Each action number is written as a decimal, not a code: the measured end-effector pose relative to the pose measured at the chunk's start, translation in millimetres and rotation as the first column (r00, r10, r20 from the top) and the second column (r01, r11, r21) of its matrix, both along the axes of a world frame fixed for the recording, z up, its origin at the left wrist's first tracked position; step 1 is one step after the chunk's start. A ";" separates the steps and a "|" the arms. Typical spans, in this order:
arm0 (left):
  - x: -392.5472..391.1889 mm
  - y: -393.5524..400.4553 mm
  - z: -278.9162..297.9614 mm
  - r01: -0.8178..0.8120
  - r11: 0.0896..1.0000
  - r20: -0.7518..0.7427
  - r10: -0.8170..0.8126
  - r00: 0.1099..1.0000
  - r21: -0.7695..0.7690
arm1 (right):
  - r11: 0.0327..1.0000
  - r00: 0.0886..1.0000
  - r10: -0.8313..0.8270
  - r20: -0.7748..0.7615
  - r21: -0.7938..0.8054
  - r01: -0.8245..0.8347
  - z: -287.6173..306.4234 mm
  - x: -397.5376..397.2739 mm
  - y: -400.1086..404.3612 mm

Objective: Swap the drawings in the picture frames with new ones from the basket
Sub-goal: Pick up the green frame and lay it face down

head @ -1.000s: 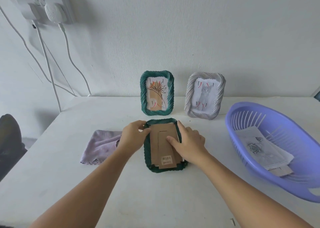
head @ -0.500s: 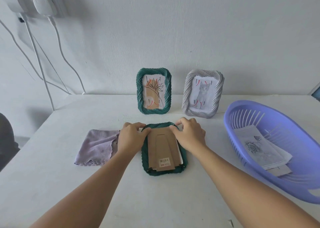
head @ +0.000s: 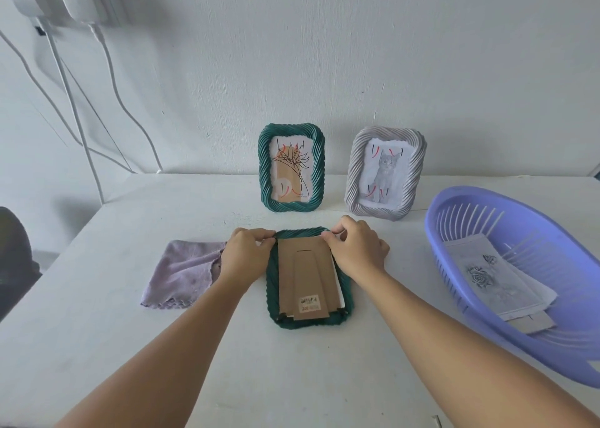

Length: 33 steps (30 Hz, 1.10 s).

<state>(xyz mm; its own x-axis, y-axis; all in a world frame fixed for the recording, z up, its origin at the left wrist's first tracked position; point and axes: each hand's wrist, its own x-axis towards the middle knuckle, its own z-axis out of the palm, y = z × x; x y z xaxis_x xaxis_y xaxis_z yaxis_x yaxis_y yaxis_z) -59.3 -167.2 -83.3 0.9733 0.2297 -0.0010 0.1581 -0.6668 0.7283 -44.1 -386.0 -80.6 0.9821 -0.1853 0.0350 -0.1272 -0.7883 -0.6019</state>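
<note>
Green frame (head: 308,275) lies face down on the white table (head: 130,346), centre near, cardboard back (head: 305,275) with its folded stand facing up. Left hand (head: 245,255) pinches the frame's far left corner with curled fingers; right hand (head: 355,249) does the same at the far right corner, fingertips at the top edge of the backing. Judged step: working the backing at its far edge, whether opening or closing cannot be told. A white sheet edge shows along the backing's right side. Two more frames stand upright at the far wall, another green one (head: 291,169) with a flower drawing and a grey one (head: 384,174) with a cat drawing; whether those count as swapped cannot be told. Purple basket (head: 461,200) on the right holds rose drawings (head: 487,278) unused, so swaps likely remain. Lilac cloth (head: 185,271) lies just left of the left hand. Barcode sticker (head: 309,302) on the stand, digits too small to read.
</note>
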 end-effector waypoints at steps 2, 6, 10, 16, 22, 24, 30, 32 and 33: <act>1.0 -0.5 0.2 -0.006 1.000 -0.007 0.006 1.000 0.002 | 1.000 1.000 0.004 -0.012 -0.001 -0.004 1.2 1.8 0.7; 0.6 -1.2 -0.5 -0.001 0.999 0.001 0.001 1.000 0.034 | 0.999 0.997 0.046 -0.059 0.017 -0.045 2.4 6.4 -7.3; 0.3 -1.3 0.3 0.006 0.999 -0.004 -0.006 1.000 0.044 | 0.997 0.996 0.075 -0.058 0.018 -0.074 3.4 7.2 -13.2; -11.3 -0.5 15.2 0.044 0.994 -0.032 -0.041 0.999 0.102 | 0.988 0.989 0.146 -0.003 0.046 -0.146 6.5 -8.6 -20.4; -48.2 14.3 14.8 0.143 0.983 -0.095 -0.132 0.987 0.119 | 0.970 0.967 0.237 0.096 0.036 -0.241 -7.6 -45.7 -37.6; -51.7 14.4 13.9 0.147 0.986 -0.090 -0.140 0.986 0.074 | 0.968 0.963 0.240 0.120 0.051 -0.247 -10.0 -48.3 -35.7; -44.6 14.6 20.0 0.100 0.994 -0.051 -0.097 0.994 0.047 | 0.959 0.961 0.263 0.081 0.084 -0.269 2.5 -36.9 -24.9; -48.9 14.7 22.6 0.103 0.991 -0.037 -0.100 0.994 0.086 | 0.958 0.957 0.275 0.092 0.055 -0.280 6.5 -39.7 -24.5; -53.1 15.1 23.2 0.110 0.987 -0.014 -0.109 0.994 0.113 | 0.956 0.952 0.284 0.113 0.038 -0.289 7.2 -42.9 -25.6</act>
<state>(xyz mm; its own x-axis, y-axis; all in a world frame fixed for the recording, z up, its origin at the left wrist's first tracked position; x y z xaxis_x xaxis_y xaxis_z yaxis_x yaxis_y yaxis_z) -112.4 -152.1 -60.2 0.9927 0.1203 0.0111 0.0848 -0.7589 0.6457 -87.0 -411.6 -73.4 0.9854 0.0988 0.1385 0.1653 -0.7486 -0.6420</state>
